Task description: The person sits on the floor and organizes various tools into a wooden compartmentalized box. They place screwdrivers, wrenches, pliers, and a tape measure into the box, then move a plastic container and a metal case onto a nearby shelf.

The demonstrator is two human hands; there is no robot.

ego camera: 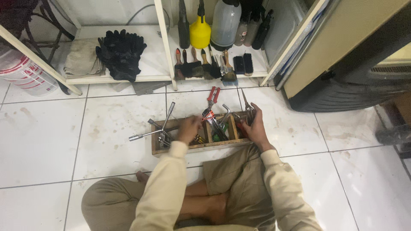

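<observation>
Hands meet at a wooden tool tray (193, 148) on the tiled floor (107, 124), just ahead of crossed legs. Left hand (189, 129) dips loosely curled among the wrenches (215, 125); its grasp cannot be told. Right hand (256, 127) closes around metal pliers (248, 110) at the tray's right end; lower compartments stay hidden.

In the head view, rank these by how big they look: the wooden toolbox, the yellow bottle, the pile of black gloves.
1. Wooden toolbox, the widest.
2. Black gloves.
3. Yellow bottle, the smallest.
The gloves and bottle lie farther from the camera, so they look smaller than they are.
</observation>
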